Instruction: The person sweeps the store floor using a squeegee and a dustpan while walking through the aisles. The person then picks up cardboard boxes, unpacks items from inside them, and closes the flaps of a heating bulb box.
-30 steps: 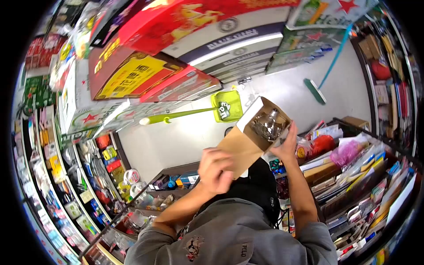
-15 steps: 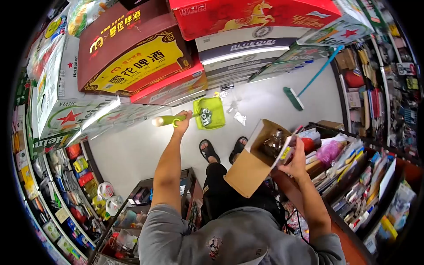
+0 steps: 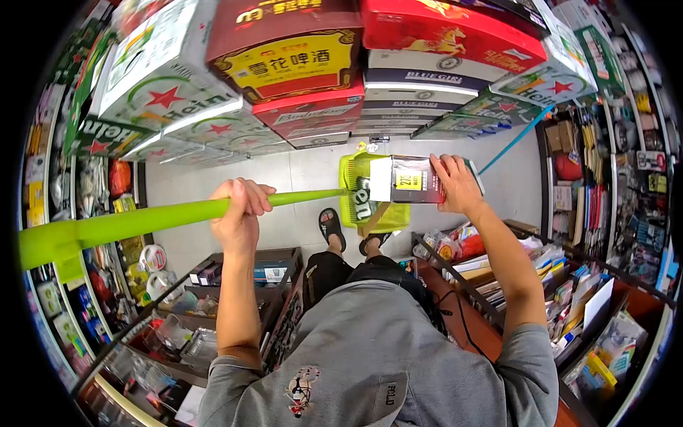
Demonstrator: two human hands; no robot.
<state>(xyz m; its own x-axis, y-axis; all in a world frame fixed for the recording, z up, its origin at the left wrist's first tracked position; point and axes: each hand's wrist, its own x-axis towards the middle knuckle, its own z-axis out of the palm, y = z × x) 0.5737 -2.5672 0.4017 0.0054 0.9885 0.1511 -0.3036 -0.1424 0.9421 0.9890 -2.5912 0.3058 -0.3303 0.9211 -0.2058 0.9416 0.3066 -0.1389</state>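
Note:
My left hand [image 3: 243, 210] is closed around the long lime-green handle of a dustpan [image 3: 400, 215], whose pan lies on the floor in front of my feet. White and dark litter with printed letters [image 3: 361, 199] shows inside the pan. In my right hand [image 3: 457, 186] is a cardboard box [image 3: 418, 181], dark on the facing side with a yellow price label. The box is tipped sideways above the pan, its white and brown flaps hanging open toward the left. What is inside it is hidden from this angle.
Stacked beer cartons [image 3: 299, 53] line the far side. A broom with a blue stick [image 3: 516, 141] stands behind the box, its head mostly hidden. Crowded shelves [image 3: 597, 164] flank both sides, and goods bins [image 3: 235, 274] stand close beside my legs.
My right hand has carried the box left over the dustpan and tipped it. The dustpan handle has swung up toward the left with my left hand, and the pan sits closer to my feet.

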